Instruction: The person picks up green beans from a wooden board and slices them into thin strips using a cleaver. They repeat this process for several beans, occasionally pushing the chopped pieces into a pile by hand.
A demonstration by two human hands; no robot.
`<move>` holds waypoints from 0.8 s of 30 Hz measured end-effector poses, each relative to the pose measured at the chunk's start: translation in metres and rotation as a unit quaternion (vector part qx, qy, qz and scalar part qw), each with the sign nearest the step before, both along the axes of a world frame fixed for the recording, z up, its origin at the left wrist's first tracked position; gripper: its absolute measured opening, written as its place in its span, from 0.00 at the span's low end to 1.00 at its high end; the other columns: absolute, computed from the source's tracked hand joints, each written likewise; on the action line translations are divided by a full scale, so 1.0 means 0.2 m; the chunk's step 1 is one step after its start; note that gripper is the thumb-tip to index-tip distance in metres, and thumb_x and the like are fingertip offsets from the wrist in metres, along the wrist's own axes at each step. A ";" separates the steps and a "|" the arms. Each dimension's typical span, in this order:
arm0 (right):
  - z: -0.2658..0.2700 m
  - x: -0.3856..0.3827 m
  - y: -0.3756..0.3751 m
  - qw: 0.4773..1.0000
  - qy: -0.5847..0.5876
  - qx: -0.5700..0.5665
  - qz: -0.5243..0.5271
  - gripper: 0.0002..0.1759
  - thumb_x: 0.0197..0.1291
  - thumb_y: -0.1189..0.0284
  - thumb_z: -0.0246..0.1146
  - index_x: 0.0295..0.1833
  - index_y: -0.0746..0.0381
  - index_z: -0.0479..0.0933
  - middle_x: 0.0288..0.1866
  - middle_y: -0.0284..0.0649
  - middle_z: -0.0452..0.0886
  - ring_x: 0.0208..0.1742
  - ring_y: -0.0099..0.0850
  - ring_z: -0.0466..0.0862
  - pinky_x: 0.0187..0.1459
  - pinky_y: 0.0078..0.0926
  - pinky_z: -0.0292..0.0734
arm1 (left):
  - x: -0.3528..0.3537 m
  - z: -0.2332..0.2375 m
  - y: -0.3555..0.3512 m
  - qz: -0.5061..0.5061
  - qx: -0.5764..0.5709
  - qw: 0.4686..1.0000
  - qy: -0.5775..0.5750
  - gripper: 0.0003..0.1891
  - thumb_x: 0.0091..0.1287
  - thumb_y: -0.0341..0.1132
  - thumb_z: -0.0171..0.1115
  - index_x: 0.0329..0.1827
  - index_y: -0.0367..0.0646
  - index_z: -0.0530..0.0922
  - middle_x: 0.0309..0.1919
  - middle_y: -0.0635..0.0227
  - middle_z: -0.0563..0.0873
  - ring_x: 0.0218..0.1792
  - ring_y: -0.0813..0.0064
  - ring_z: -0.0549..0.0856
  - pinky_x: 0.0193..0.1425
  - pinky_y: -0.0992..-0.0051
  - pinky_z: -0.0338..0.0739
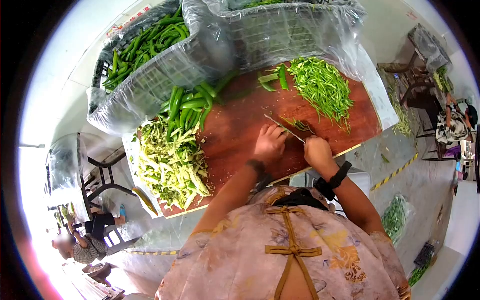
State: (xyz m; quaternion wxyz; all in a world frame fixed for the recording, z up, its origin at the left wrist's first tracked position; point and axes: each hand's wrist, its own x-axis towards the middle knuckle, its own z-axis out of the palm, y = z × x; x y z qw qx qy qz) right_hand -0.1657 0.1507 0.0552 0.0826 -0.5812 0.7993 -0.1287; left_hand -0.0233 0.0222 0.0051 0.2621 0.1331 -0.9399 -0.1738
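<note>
My right hand is closed around the handle end of a thin knife, whose blade points up and left over the red-brown board. Beside the blade, my left hand has its fingers curled down near the board; what they hold, if anything, is hidden. A few thin green strips lie just beyond the knife. Sliced green pepper strips are heaped at the back right. Whole green peppers lie at the back left, above a pile of pale green scraps.
Behind the board stand a plastic-lined crate of green peppers and another lined crate. A few pepper pieces lie near the back edge. One person is at the far left, another at the far right.
</note>
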 end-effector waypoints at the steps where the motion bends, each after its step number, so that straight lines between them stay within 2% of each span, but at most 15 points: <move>1: 0.00 0.00 0.01 1.000 -0.004 -0.006 -0.001 0.08 0.53 0.74 0.58 0.25 0.67 0.76 0.28 0.52 0.77 0.30 0.51 0.79 0.34 0.46 0.75 | 0.00 0.00 0.00 0.001 -0.003 1.000 0.002 0.17 0.48 0.29 0.60 0.45 0.42 0.79 0.45 0.65 0.78 0.53 0.62 0.74 0.60 0.57 0.64; 11: 0.02 0.02 -0.11 1.000 0.011 0.020 0.012 0.08 0.51 0.76 0.56 0.23 0.67 0.76 0.27 0.54 0.77 0.30 0.51 0.80 0.33 0.45 0.76 | 0.00 0.00 -0.01 0.017 -0.004 1.000 0.006 0.18 0.48 0.29 0.60 0.45 0.40 0.79 0.44 0.66 0.78 0.50 0.65 0.75 0.58 0.60 0.64; 17: -0.05 0.00 -0.26 0.999 -0.002 -0.048 0.006 0.08 0.50 0.75 0.58 0.22 0.68 0.77 0.24 0.56 0.77 0.29 0.53 0.79 0.32 0.45 0.76 | -0.01 0.02 -0.02 0.018 -0.013 1.000 0.022 0.20 0.48 0.29 0.60 0.47 0.39 0.78 0.47 0.64 0.79 0.52 0.64 0.75 0.58 0.59 0.64; 21: 0.01 0.00 -0.21 1.000 0.003 -0.021 0.007 0.08 0.49 0.75 0.58 0.23 0.68 0.77 0.24 0.56 0.77 0.28 0.53 0.79 0.33 0.45 0.76 | 0.00 0.04 0.00 0.032 -0.001 0.999 0.029 0.20 0.48 0.29 0.61 0.48 0.40 0.77 0.47 0.64 0.79 0.53 0.64 0.74 0.58 0.59 0.64; 24: -0.01 -0.01 -0.13 1.000 -0.001 0.015 0.000 0.08 0.49 0.76 0.58 0.23 0.68 0.77 0.25 0.56 0.77 0.29 0.53 0.79 0.33 0.45 0.76 | -0.01 0.06 0.02 0.076 0.011 0.997 -0.012 0.20 0.48 0.30 0.60 0.48 0.41 0.78 0.48 0.65 0.79 0.55 0.64 0.73 0.59 0.59 0.64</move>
